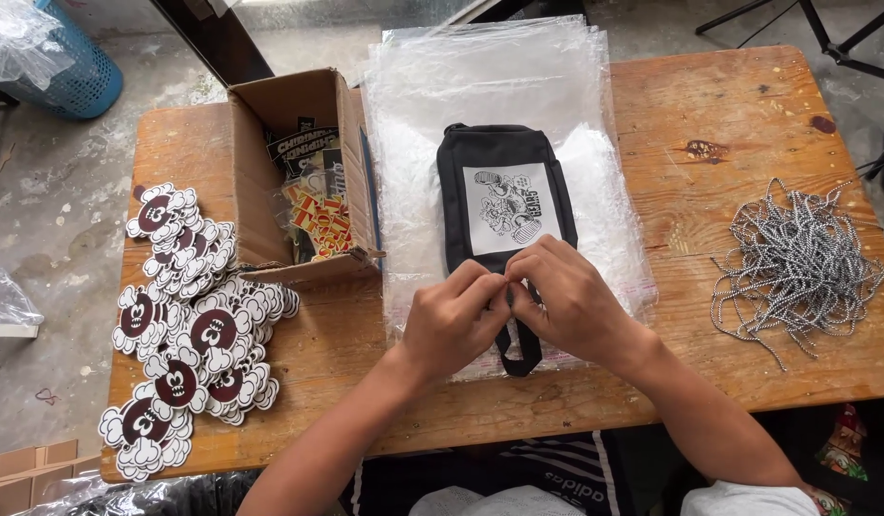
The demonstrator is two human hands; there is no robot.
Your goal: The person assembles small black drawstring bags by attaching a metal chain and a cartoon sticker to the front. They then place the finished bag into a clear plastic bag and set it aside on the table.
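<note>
Both hands (511,306) pinched (fingertips together) on black pouch (504,205) edge.

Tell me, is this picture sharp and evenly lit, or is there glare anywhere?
Head view: soft, even daylight, with faint shadows only under the left hand and right hand; white glare washes out the clear plastic bags under the black pouch; the wooden table bows slightly from a wide lens; focus looks sharp throughout.

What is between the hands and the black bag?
Nothing visible. Both the left hand and the right hand already touch the near end of the black bag, which lies on a stack of clear plastic sleeves.
</note>
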